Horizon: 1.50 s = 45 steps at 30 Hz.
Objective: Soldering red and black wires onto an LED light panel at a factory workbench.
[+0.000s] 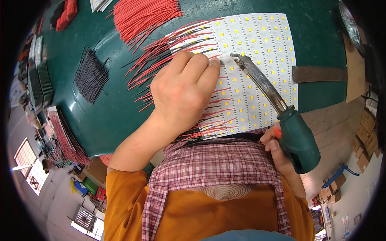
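Observation:
My left hand is closed in a pinch over the left part of a white LED board dotted with yellow chips. Its fingertips are at a row of pads; what they pinch is hidden by the fingers. Red and black wires stick out leftward from that side of the board, above and below the hand. In my right hand is a soldering iron with a green handle, the fingers partly hidden behind it. The iron's bent, dark tip hovers over or touches the board just right of my left fingertips; which, I cannot tell.
A pile of red wires lies behind the board, and a bundle of black wires lies to the left on the green table. A flat brown bar adjoins the board's right edge. Wired strips sit at the table's left edge.

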Motion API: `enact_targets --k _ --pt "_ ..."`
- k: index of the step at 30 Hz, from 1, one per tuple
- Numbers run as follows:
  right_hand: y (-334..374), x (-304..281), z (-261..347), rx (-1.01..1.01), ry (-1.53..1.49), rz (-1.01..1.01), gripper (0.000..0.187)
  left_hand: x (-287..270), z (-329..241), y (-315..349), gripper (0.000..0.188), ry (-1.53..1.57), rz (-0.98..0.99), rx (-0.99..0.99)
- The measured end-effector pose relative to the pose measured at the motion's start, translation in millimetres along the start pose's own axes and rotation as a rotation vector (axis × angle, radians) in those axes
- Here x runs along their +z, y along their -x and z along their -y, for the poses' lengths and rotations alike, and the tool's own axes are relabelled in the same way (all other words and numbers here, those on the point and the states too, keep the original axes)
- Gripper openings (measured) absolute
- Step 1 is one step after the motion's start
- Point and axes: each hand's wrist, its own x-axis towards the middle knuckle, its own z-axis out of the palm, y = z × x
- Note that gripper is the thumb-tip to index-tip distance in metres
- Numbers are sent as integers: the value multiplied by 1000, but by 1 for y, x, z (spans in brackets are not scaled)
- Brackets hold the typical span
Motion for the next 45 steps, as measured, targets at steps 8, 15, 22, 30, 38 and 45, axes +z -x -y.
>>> enact_targets --k 8,15,22,30,38,45 --pt "3 -2 -10 -7 -80 -16 10 -11 8 -3 28 121 -81 -8" --pt "5 1 -20 -115 43 38 22 -3 -3 5 26 106 -46 -40" --pt "4 0 -20 -100 51 49 28 -3 -4 4 26 51 -6 -30" --pt "0 -6 -5 -52 125 76 8 -3 -4 2 23 11 12 -26" --pt "3 -3 -19 -90 71 26 12 -1 1 -1 20 10 -4 -46" --pt "-3 6 -26 -134 48 -8 18 0 0 -1 22 9 -12 -44"
